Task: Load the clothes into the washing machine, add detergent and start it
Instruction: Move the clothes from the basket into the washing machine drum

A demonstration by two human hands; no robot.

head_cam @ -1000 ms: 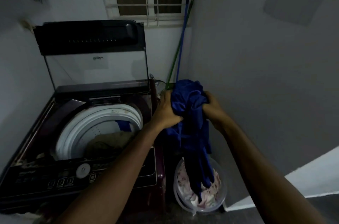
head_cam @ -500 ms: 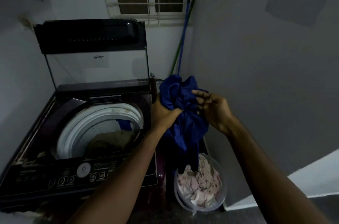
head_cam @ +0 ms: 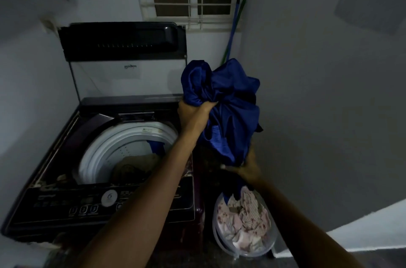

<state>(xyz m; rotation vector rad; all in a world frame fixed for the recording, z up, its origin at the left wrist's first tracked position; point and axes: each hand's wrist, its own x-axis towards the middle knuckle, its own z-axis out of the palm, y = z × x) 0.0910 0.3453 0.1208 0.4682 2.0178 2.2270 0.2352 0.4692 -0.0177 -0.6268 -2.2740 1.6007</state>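
Washing machine (head_cam: 55, 199), lid raised. Left hand (head_cam: 193, 111) grips the bunched blue garment (head_cam: 228, 96), right of the drum, above the bucket (head_cam: 214, 226); right hand (head_cam: 249, 167), previously at the top, now clasps its lower end.

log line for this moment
left hand: grips blue garment top | right hand: holds its lower end | washing machine: lid open | bucket: holds clothes

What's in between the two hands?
The bunched blue cloth fills that stretch. The left hand grips its upper part and the right hand holds it from below, as the head view shows.
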